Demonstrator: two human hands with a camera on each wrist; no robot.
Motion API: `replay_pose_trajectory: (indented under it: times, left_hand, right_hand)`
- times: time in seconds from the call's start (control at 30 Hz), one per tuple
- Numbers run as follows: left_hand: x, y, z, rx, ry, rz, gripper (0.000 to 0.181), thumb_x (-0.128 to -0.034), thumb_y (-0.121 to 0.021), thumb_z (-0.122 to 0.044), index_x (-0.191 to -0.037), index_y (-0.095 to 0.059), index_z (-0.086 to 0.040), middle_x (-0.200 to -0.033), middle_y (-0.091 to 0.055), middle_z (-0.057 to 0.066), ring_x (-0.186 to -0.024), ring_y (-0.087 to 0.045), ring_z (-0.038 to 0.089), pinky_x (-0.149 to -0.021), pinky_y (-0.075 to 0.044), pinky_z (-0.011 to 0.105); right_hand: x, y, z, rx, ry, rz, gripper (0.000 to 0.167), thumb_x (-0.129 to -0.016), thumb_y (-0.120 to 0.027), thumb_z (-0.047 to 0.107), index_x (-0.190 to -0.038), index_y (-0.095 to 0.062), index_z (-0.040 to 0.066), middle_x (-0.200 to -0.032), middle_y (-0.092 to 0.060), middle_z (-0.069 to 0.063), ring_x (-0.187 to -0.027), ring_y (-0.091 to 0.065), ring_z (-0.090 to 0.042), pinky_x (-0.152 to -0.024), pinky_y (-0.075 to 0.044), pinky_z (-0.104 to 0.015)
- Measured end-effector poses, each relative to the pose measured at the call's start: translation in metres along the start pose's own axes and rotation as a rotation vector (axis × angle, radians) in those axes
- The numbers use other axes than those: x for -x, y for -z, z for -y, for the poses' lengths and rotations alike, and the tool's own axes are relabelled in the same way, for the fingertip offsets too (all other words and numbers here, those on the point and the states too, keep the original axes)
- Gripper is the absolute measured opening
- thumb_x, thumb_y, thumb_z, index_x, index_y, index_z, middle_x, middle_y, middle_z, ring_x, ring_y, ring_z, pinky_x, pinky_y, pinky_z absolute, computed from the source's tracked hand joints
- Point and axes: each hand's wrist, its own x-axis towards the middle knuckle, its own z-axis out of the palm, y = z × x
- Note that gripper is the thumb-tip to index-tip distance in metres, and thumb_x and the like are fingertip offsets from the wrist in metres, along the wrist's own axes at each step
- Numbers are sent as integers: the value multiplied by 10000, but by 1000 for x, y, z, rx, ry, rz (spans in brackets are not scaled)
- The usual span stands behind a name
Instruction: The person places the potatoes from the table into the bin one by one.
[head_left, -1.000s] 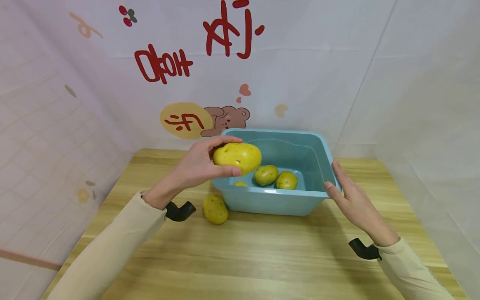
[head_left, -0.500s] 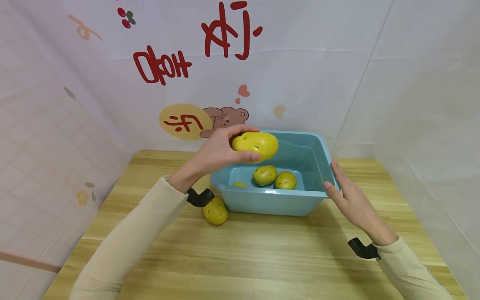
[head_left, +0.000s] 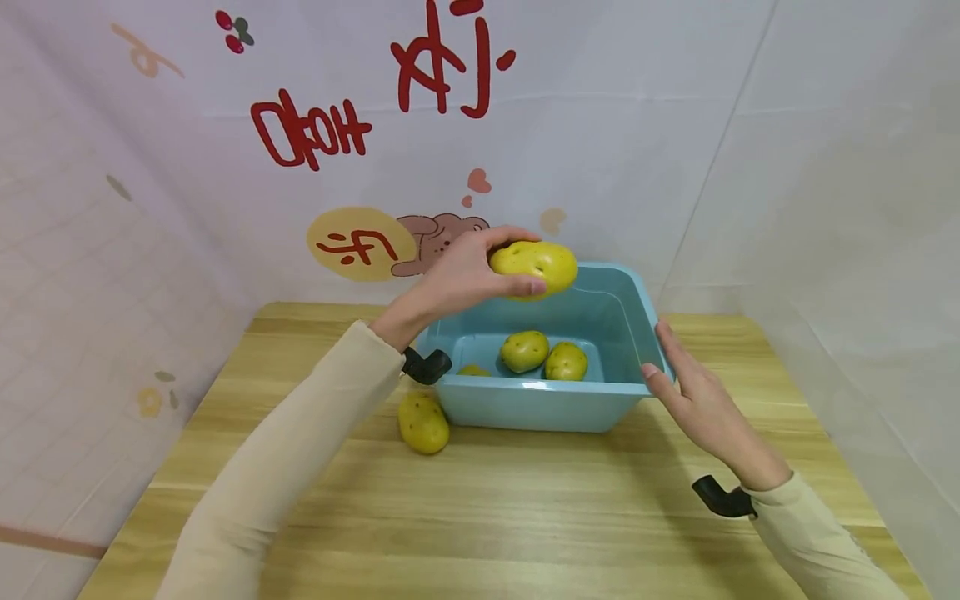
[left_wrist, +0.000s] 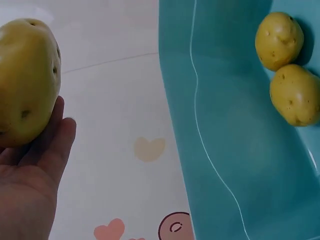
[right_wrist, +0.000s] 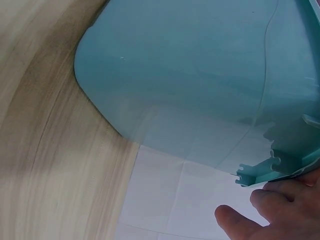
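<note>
My left hand (head_left: 474, 271) grips a large yellow potato (head_left: 542, 264) between thumb and fingers, held above the back part of a light blue bin (head_left: 540, 408). In the left wrist view the potato (left_wrist: 27, 82) lies against the fingers of the left hand (left_wrist: 30, 195). Two potatoes (head_left: 524, 351) (head_left: 566, 362) rest on the bin's floor, and part of another (head_left: 474, 370) shows at its left. With thumb and fingers, my right hand (head_left: 708, 408) holds the bin's right rim; in the right wrist view that hand (right_wrist: 280, 210) is at the rim's underside.
One potato (head_left: 423, 423) lies on the wooden table (head_left: 525, 508) outside the bin, by its front left corner. Behind the table hangs a white printed sheet (head_left: 615, 158), close to the bin's back side.
My left hand has carried the large potato to the right and up, from the bin's left side to over its back part. The right hand has stayed at the rim.
</note>
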Motion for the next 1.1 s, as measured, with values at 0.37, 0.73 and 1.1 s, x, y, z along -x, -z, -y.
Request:
replay_pose_trajectory:
  times: [0.37,0.73,1.1]
  left_hand:
    - [-24,-14,22,-33,29,154,595,-869,-823,-369,-1377,-618,-135,-1199,-648,-7,-1034,-585,197,-875,-509,333]
    - [-21,-13,38,-7,136,290,626,-844,-863,-383,-1383,-604,-196,-1248,-625,-17,-1064,-593,222,-906,-524,368]
    - [-35,-12,47,-45,118,302,629,-863,-845,-358,-1403,-593,-158,-1271,-619,4,-1084,-573,221,-922,-502,368]
  right_hand:
    - [-1,-2,-2,2,-7,7,728,-1098,-513,307,-1674,-104,133,-1715,-122,-161,-1529,-193,-480,-1189,-197,-665]
    - [-1,0,-1,9,-13,1,720,-1098,-505,312,-1674,-114,127,-1718,-120,-143,-1529,-192,-483,-1175,-205,-688]
    - [-1,0,-2,21,-9,7,724,-1100,-503,307,-1673,-101,123,-1714,-115,-165,-1525,-192,-491,-1174,-210,-685]
